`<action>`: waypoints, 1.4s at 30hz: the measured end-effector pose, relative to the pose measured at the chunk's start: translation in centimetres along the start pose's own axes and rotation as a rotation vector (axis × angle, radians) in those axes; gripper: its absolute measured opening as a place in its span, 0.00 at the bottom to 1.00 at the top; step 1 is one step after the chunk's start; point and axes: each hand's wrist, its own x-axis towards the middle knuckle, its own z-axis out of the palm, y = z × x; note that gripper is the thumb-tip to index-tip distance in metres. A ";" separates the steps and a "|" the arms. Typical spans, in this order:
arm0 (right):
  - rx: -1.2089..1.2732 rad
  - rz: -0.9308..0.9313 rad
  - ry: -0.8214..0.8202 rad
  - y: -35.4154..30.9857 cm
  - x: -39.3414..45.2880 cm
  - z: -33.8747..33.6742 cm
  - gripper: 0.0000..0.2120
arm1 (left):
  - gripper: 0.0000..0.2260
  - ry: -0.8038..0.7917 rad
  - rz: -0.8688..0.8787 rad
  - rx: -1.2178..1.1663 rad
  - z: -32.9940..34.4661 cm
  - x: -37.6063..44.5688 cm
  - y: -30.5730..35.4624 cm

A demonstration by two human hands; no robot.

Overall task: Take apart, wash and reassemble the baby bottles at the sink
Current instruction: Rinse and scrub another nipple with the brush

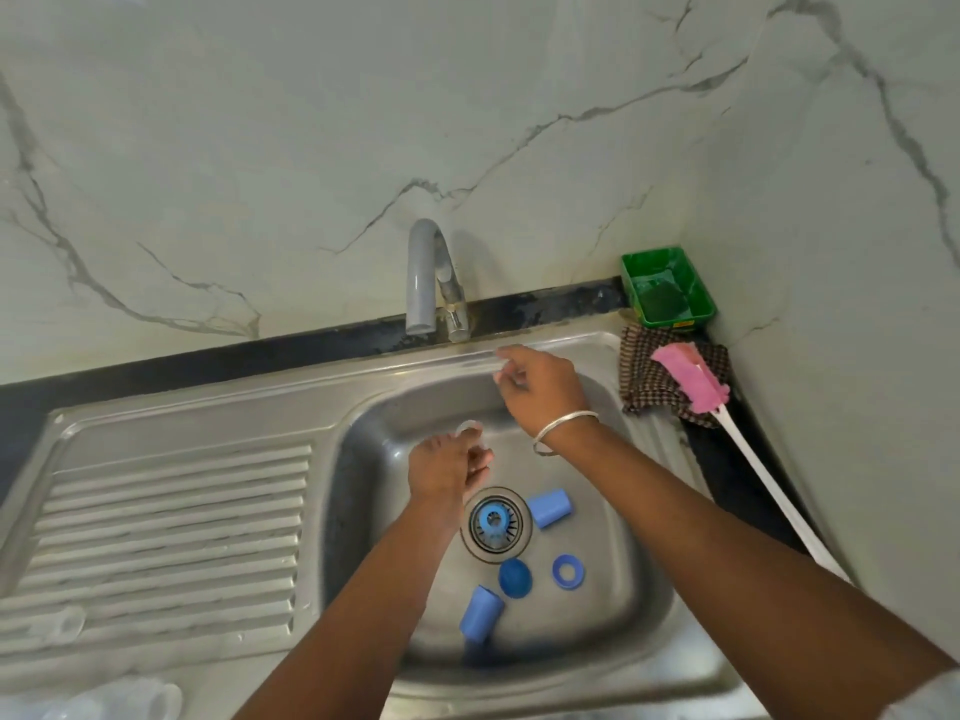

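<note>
While blue plastic bottle caps (pixel 549 507) lie around the steel sink's (pixel 644 579) drain, the left hand (pixel 447 467) pinches a clear teat (pixel 469 428); the right hand (pixel 535 389), apart, pinches something clear, blurred

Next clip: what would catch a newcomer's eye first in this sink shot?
Probably the blue bottle parts scattered in the steel sink around the drain. Above them, the left hand and right hand each hold a small clear piece. A pink bottle brush lies on a cloth at right.
</note>
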 end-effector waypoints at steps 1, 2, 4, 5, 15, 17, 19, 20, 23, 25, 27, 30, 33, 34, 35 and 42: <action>0.031 0.002 0.010 -0.8 0.6 0.5 0.13 | 0.08 -0.004 0.072 0.035 -0.3 0.4 0.2; 0.060 0.012 0.009 -1.7 1.4 1.2 0.12 | 0.10 -0.023 0.136 0.058 -0.7 0.9 0.4; 0.121 0.040 -0.015 -3.0 3.2 2.1 0.13 | 0.13 -0.029 0.252 0.139 -1.2 1.6 0.7; 0.142 0.058 -0.017 -3.4 4.1 2.3 0.13 | 0.13 -0.012 0.313 0.212 -1.4 1.9 0.8; 0.035 0.078 0.057 -4.1 8.4 3.1 0.08 | 0.11 -0.030 0.640 0.436 -1.9 3.2 2.2; 0.008 0.088 0.049 -4.4 8.6 2.7 0.07 | 0.12 -0.055 0.677 0.427 -2.0 3.3 2.3; -0.043 0.081 0.036 -5.1 8.5 2.4 0.14 | 0.14 -0.067 0.704 0.422 -2.1 3.3 2.4; -0.071 0.076 0.024 -5.5 8.4 2.2 0.15 | 0.15 -0.066 0.714 0.423 -2.1 3.3 2.4; -0.176 0.032 -0.017 -6.5 8.0 1.8 0.10 | 0.16 -0.075 0.738 0.417 -2.1 3.3 2.4; -0.225 0.025 -0.026 -6.9 7.8 1.8 0.06 | 0.17 -0.093 0.754 0.419 -2.1 3.4 2.4; -0.264 0.025 -0.034 -7.2 7.7 1.8 0.06 | 0.17 -0.106 0.760 0.418 -2.0 3.4 2.5; -0.279 0.051 -0.039 -7.4 7.5 1.8 0.08 | 0.19 -0.118 0.760 0.419 -2.0 3.4 2.6; -0.315 0.045 -0.052 -7.8 7.4 1.6 0.09 | 0.20 -0.121 0.770 0.429 -2.0 3.5 2.6; -0.334 0.038 -0.059 -7.9 7.4 1.6 0.09 | 0.20 -0.125 0.770 0.433 -2.0 3.5 2.6; -0.352 0.032 -0.068 -8.1 7.3 1.5 0.09 | 0.20 -0.127 0.769 0.437 -1.9 3.5 2.7; -0.460 0.019 -0.133 -8.5 7.2 1.5 0.10 | 0.20 -0.119 0.771 0.422 -1.4 4.1 3.0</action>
